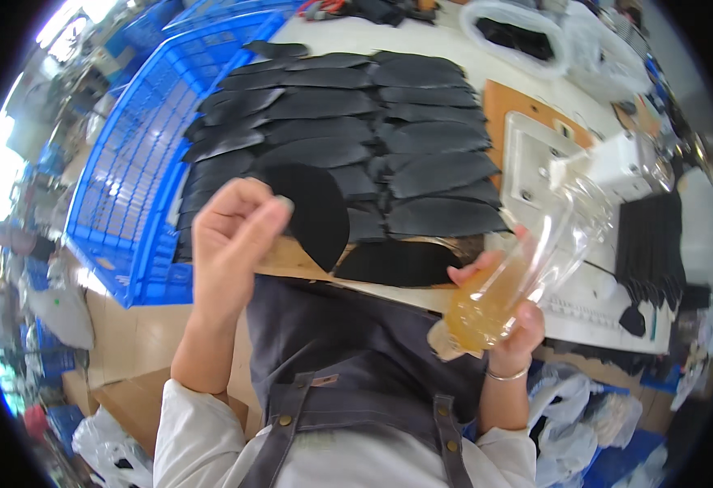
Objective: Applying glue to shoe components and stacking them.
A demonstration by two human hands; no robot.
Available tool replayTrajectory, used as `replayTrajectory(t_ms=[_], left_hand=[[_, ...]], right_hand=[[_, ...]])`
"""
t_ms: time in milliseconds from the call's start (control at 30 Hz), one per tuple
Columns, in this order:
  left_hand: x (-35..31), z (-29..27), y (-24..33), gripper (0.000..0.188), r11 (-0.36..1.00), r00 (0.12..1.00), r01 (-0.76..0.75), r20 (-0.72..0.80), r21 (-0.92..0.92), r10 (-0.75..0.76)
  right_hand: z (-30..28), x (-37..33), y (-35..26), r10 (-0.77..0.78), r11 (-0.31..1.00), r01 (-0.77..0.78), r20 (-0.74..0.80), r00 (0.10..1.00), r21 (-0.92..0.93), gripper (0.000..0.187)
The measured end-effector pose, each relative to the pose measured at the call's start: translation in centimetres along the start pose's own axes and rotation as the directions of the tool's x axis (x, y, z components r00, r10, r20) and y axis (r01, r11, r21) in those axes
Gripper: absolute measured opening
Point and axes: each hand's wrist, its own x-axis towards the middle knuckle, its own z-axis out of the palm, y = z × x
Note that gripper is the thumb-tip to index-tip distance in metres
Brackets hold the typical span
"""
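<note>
Two hands are at work mid-frame: the left hand (238, 228) pinches a rounded black piece (316, 213) between thumb and fingers, and the right hand (524, 332) is wrapped around a clear bottle (499, 301) of amber liquid, tilted so its tan tip (447, 342) points to the lower left. A small label (324, 380) sits on the dark apron (356, 325); its writing is too small to read. Marks on the ruler (588, 313) at right are blurred. Another black piece (397, 262) lies along the near edge of the bench (433, 37). Overlapping rows of black pieces (320, 104) crowd the centre, hemmed by a blue crate (146, 175) at left and a white machine (617, 167) at right; bare white surface shows beyond them, at upper centre.
</note>
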Motion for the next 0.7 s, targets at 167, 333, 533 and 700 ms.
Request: replayTrajectory(t_ms=[167,333,533,700], left_hand=[[0.3,-7.2,3.4,0.008,0.984,0.918,-0.175,-0.356,0.025,0.172],[0.5,-10.9,4.7,0.011,0.931,0.869,-0.166,-0.398,0.325,0.293],[0.4,-13.1,4.0,0.014,0.930,0.852,-0.105,-0.450,0.353,0.267],[0.1,-13.8,3.5,0.012,0.897,0.801,-0.047,-0.520,0.439,0.296]], right_hand=[[0.0,0.0,0.0,0.026,0.999,-0.027,0.015,1.000,0.045,0.095],[-0.2,-0.1,-0.1,0.045,0.995,-0.049,0.052,0.998,0.087,0.095],[0.3,0.0,-0.2,0.052,0.995,-0.057,0.064,0.997,0.078,0.092],[0.5,0.0,-0.1,0.036,0.995,-0.041,0.057,0.998,0.086,0.091]])
